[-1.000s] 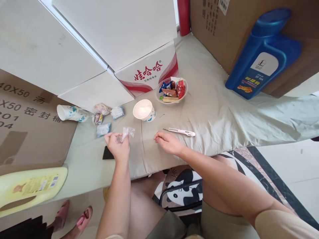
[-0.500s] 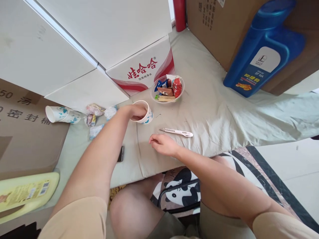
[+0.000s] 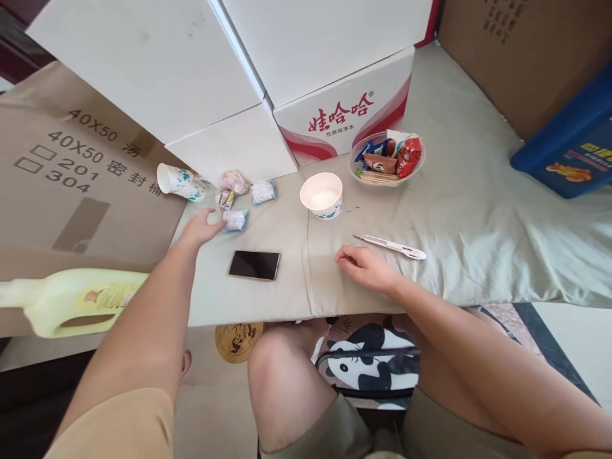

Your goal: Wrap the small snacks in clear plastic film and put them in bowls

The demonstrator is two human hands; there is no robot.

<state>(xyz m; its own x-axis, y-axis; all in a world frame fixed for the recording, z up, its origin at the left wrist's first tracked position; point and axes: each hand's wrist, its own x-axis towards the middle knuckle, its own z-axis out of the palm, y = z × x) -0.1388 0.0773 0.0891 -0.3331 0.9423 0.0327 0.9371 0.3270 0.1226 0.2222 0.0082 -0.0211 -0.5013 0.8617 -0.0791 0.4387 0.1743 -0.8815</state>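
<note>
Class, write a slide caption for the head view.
Left hand at a small blue-and-white plastic packet; right hand near a slim white plastic cutter.

Head-worn camera (single view), facing forward and down, above cloth (image 3: pixel 459 217).

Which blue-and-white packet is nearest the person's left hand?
The front packet, nearer the smartphone: the left hand is right beside it, while the rear packet lies farther off.
</note>
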